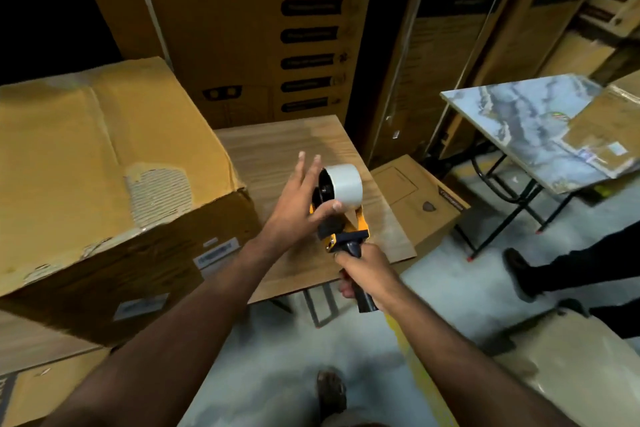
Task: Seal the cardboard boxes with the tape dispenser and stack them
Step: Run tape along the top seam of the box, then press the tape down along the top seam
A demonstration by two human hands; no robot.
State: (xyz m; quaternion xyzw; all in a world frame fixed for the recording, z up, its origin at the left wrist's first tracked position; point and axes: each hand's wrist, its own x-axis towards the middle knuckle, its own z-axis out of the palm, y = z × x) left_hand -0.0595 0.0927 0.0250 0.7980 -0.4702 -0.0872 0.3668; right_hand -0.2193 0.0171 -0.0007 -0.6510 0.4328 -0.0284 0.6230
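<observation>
At the left edge of the view, a large cardboard box [100,156] sits on a lower carton, its near corner just beside the left edge of the wooden worktop [277,149]. Its top flaps lie closed. The top surface is torn and worn, and no fresh tape strip can be made out across the seam, so sealing is judged not yet done on this box.

Above the middle of the worktop, the left hand [298,204] is spread, fingers straight, with the thumb pressed against the white tape roll [341,187]. This grip is wide open and encloses nothing; it only touches the roll.

Toward the worktop's near right corner, the right hand [363,274] is wrapped fully round the dark handle of the tape dispenser [343,218]. The grip is closed tight on the handle. The dispenser is held in the air, roll end pointing away from the person, and is not in contact with any box.

Right of the worktop, a smaller carton [412,198] stands on the floor. Further right, a marble-patterned folding table [512,121] carries a flat carton [609,128].

Progress assessment: early. Taping of the large box and all stacking appear outstanding.
</observation>
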